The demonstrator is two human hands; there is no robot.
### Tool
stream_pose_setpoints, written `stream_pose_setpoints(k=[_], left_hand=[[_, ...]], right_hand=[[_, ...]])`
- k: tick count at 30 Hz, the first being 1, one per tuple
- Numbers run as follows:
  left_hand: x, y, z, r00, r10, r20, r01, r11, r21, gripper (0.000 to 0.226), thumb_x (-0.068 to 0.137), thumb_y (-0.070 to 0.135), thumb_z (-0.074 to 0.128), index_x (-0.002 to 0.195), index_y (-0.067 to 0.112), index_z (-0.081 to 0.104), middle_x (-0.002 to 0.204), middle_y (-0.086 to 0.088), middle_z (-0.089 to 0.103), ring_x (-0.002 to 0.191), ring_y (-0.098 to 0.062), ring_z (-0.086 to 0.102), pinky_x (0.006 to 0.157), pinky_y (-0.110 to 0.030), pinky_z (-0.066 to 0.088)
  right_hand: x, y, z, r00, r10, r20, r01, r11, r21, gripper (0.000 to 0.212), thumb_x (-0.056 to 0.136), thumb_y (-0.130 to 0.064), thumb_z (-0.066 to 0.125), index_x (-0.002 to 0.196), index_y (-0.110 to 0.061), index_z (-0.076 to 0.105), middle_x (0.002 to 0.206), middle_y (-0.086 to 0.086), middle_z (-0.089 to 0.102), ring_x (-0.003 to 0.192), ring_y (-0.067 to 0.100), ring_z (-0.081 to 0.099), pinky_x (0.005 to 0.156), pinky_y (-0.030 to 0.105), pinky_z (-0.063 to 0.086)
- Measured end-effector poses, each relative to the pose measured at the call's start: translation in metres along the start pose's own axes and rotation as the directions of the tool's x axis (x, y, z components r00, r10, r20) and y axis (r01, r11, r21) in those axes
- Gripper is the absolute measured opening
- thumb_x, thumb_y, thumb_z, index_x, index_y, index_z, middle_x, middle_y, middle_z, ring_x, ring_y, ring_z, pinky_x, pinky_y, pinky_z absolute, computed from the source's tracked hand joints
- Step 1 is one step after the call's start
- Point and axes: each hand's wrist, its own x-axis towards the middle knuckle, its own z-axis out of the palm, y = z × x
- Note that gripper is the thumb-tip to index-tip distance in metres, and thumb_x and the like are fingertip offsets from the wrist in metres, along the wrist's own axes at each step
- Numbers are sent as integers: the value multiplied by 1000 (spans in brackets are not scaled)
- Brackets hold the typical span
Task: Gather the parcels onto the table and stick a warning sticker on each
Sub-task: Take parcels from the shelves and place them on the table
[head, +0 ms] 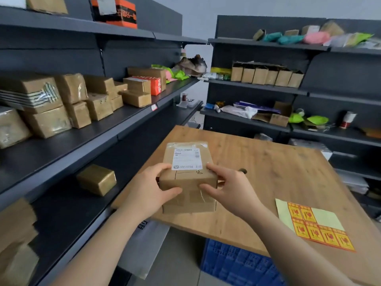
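Note:
A brown cardboard parcel (pixel 188 178) with a white shipping label on top is over the near-left corner of the wooden table (pixel 268 172). My left hand (pixel 151 190) grips its left side and my right hand (pixel 228 187) grips its right side. Whether the parcel rests on the table or hovers just above it, I cannot tell. A sheet of yellow-and-red warning stickers (pixel 317 226) lies flat at the table's near right. More brown parcels (pixel 72 102) are stacked on the left shelf, and a single one (pixel 97 179) sits on the shelf below.
Dark metal shelving (pixel 103 129) runs along the left and another unit (pixel 309 91) stands behind the table, holding boxes, coloured mail bags and a cup. A blue plastic crate (pixel 237 265) is under the table. A white bag (pixel 144 244) lies on the floor beside it.

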Motion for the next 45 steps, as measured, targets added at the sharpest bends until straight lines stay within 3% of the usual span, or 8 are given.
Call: stream_pose_setpoints(k=[4, 6, 10, 17, 23, 32, 40, 45], left_hand=[[64, -2, 29, 998, 9, 56, -7, 1000, -30, 65, 65, 37, 83, 122, 38, 53, 113, 16, 56, 101, -5, 54, 86, -28, 51], [95, -5, 45, 997, 12, 79, -7, 998, -60, 63, 64, 35, 84, 119, 38, 55, 107, 21, 56, 95, 2, 54, 78, -16, 47], [158, -14, 75, 988, 22, 153, -5, 994, -108, 64, 60, 35, 86, 117, 37, 58, 101, 24, 57, 89, 7, 54, 65, -8, 41], [248, -22, 135, 952, 39, 304, -21, 998, -63, 72, 55, 44, 86, 120, 36, 57, 112, 16, 58, 95, -6, 58, 82, -28, 51], [289, -35, 194, 930, -18, 368, 37, 998, -44, 72, 58, 38, 86, 123, 31, 56, 115, 9, 59, 101, -13, 59, 89, -36, 50], [311, -60, 259, 938, -167, 304, 149, 985, 82, 76, 60, 35, 86, 128, 30, 53, 119, 8, 57, 102, -9, 53, 88, -25, 43], [311, -81, 297, 955, -180, 234, 118, 960, 256, 72, 69, 32, 81, 133, 28, 49, 133, 10, 51, 120, -14, 43, 96, -27, 36], [307, -88, 309, 964, -157, 217, 55, 910, 412, 70, 77, 33, 74, 139, 26, 43, 143, 3, 43, 128, -21, 36, 105, -35, 33]], right_hand=[[42, 38, -3, 997, 64, -32, -65, 998, -11, 56, 74, -42, 72, 128, -31, 57, 88, -38, 59, 87, -10, 59, 74, 17, 52], [62, 56, -3, 994, 100, -51, -101, 994, -30, 52, 73, -41, 73, 123, -33, 59, 73, -47, 51, 85, -14, 58, 71, 16, 51], [100, 91, -2, 982, 166, -86, -173, 982, -77, 47, 73, -42, 72, 118, -37, 57, 72, -52, 50, 83, -16, 56, 69, 17, 49], [148, 146, -6, 941, 321, -110, -331, 939, -92, 52, 74, -39, 73, 123, -27, 61, 102, -10, 71, 92, 8, 65, 80, 36, 55], [175, 208, 2, 910, 412, -41, -414, 904, -104, 54, 75, -40, 72, 126, -31, 57, 104, -10, 70, 91, 12, 64, 80, 35, 53], [205, 295, 29, 899, 411, 148, -400, 911, -101, 49, 73, -41, 70, 120, -34, 57, 102, -13, 69, 85, 11, 64, 78, 31, 52], [215, 337, 56, 916, 332, 225, -297, 938, -178, 45, 77, -39, 68, 119, -31, 54, 100, -11, 63, 74, 5, 46, 63, 22, 35], [214, 343, 66, 916, 309, 257, -267, 945, -187, 42, 80, -39, 66, 119, -28, 54, 100, -7, 61, 81, 9, 54, 68, 23, 42]])
